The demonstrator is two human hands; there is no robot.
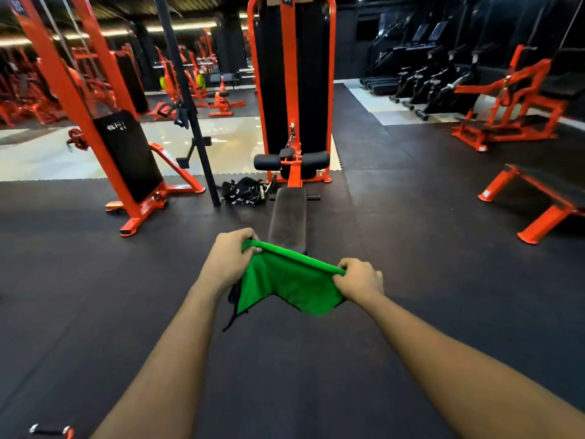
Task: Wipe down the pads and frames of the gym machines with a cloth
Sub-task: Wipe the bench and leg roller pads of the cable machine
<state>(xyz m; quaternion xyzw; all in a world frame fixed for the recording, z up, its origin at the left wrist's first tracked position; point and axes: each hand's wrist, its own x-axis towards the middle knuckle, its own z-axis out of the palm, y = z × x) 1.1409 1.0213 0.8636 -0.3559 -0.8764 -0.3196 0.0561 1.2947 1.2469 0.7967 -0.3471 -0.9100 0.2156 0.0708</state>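
Underfoot, black rubber matting (411, 248) covers the near gym floor, and its toothed edge meets pale glossy tile (221, 137) further back. Straight ahead stands an orange-framed weight machine (292, 90) with two black roller pads (267, 162) and a long, dull bench pad (289, 217) running toward the camera. White lettering on the black back pad (129, 153) of the machine to the left is too blurred to read. The left hand (232, 261) and right hand (359, 280) each curl their fingers round the top edge of a green cloth (285, 283), stretching it between them over the bench pad's near end. A heap of black straps (243, 193) lies beside the bench; bare matting opens to either side.
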